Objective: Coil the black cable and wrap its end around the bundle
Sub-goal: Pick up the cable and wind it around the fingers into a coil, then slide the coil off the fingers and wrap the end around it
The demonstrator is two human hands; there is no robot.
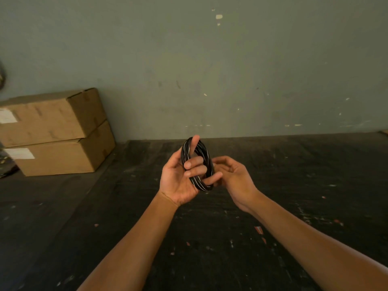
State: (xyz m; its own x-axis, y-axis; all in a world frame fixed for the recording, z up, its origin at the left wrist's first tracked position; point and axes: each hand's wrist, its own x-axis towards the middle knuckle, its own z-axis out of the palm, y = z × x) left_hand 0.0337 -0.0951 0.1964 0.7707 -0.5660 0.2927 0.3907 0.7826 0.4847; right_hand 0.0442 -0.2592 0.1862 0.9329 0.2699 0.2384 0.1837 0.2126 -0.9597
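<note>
Both hands meet above the dark worktop (pixel 273 206): the left hand (pixel 178 181) grips the coiled black cable (pixel 198 164) upright, the right hand (pixel 233 177) half-open, fingertips touching it.

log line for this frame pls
step: coiling | black cable: looped bundle, held off table | left hand: fingers through coil, gripping | right hand: at coil's lower edge | loose end: not visible

We record two cardboard boxes, stacked: upper box (pixel 50 116) on lower box (pixel 60 157), each with a white label on its left face, well left of the hands against the grey-green wall (pixel 210 70). Below the hands, a dark floor (pixel 210 238) flecked with paint and scraps.
</note>
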